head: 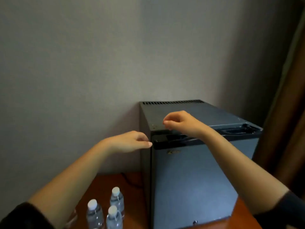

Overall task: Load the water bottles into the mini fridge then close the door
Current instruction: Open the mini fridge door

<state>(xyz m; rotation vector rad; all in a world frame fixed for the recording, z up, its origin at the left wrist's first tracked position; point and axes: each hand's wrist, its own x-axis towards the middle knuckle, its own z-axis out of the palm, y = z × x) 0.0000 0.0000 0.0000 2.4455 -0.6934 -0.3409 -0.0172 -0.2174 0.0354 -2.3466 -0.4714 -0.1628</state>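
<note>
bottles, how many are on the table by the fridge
3, standing on the table left of the fridge: back bottle, front-left bottle, front-right bottle. A blurred clear shape further left may be a fourth.

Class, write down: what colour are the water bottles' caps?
The caps are white, clearest in the head view.

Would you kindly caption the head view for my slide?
Left hand and right hand hover near the closed grey mini fridge; three clear plastic water bottles wait alongside.
</note>
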